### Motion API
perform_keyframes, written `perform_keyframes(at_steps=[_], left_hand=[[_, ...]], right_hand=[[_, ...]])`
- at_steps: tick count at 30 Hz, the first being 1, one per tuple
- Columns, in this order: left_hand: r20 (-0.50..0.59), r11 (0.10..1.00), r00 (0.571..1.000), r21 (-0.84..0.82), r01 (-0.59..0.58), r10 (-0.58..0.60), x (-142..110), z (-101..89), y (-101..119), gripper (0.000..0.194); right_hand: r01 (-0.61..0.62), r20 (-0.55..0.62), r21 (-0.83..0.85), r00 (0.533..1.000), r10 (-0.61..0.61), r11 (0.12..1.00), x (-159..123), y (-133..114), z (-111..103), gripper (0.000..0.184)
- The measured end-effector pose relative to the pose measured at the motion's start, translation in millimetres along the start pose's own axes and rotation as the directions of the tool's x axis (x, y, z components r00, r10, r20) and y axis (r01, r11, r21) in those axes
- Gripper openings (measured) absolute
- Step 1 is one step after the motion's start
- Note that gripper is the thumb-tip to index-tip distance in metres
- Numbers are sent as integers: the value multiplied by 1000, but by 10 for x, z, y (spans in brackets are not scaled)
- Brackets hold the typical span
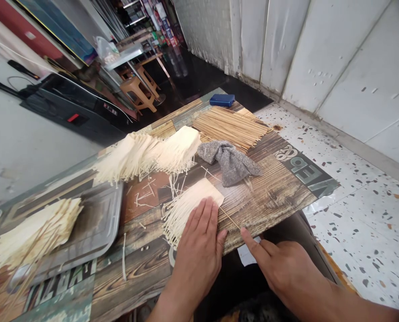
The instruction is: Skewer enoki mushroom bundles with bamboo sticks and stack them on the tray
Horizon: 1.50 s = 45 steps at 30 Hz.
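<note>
My left hand [199, 243] lies flat, fingers stretched out, pressing on a fringed cream sheet [189, 203] cut into thin strips on the wood-print board [273, 188]. A thin bamboo skewer [228, 218] sticks out from under the sheet at its right edge. My right hand [279, 264] points its forefinger at the near end of that skewer, the other fingers curled in; it touches or nearly touches the tip. Nothing else shows in either hand.
A pile of bamboo skewers [233, 125] lies at the far end beside a blue box [222, 99]. A grey cloth [231, 161] sits mid-board. More fringed sheets [149, 152] are heaped behind. A metal tray [95, 223] at left carries skewered sheets [35, 232]. Terrazzo floor lies right.
</note>
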State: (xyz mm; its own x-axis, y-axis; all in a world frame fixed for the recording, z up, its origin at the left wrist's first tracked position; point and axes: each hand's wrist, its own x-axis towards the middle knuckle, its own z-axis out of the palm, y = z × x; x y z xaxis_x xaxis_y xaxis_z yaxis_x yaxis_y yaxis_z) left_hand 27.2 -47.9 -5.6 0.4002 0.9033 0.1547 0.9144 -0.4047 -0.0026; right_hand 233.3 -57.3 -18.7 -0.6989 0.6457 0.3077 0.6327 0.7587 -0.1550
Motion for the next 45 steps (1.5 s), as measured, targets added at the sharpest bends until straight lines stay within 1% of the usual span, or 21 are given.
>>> perform_keyframes(at_steps=[3,8,10,13,15,18,21,23,25,27,29,32,39,45], left_hand=[[-5,1000,1000,5,-3,3,0,-6,-6,52],[-8,1000,1000,12,-7,7,4,-2,-6,51],[-2,1000,1000,4,-4,4,3,2,-5,51],[9,1000,1000,-12,-10,10,-9,-13,-7,55],[1,1000,1000,-16,5,-5,-19,-47,-21,61],[-54,999,998,31,43,-41,-17,-108,-69,66],[-91,990,992,102,101,-91,24,-118,-118,65],[-75,985,990,118,129,-120,64,-81,-124,67],[-41,986,992,117,122,-118,98,-24,-105,69],[-12,987,994,115,112,-112,116,29,-73,72],[-5,986,993,116,121,-121,123,60,-45,74],[9,985,992,112,128,-129,127,59,-34,75],[63,993,993,76,96,-101,137,19,-84,75],[85,995,992,31,95,-97,125,22,-100,73]], right_hand=[[-5,13,5,1000,5,1000,41,-8,-2,52],[-41,-63,28,997,43,999,116,-37,0,50],[-50,-71,34,996,52,998,116,-37,17,50],[-66,-57,43,996,68,997,76,-27,49,50],[-81,-28,44,996,82,996,30,-20,57,48],[-105,13,54,994,104,993,-54,-11,32,47],[-95,6,104,995,95,990,-128,7,-20,46],[-70,16,146,998,68,987,-156,24,-44,47],[-53,21,181,999,50,982,-164,38,-46,47],[-39,-9,191,999,42,981,-159,47,-31,46],[-29,-40,182,999,37,983,-153,53,-11,46],[-22,-37,175,999,29,984,-146,61,1,48],[-24,-8,206,1000,26,978,-130,54,-19,51],[-9,-67,178,998,21,984,-77,67,13,49]])
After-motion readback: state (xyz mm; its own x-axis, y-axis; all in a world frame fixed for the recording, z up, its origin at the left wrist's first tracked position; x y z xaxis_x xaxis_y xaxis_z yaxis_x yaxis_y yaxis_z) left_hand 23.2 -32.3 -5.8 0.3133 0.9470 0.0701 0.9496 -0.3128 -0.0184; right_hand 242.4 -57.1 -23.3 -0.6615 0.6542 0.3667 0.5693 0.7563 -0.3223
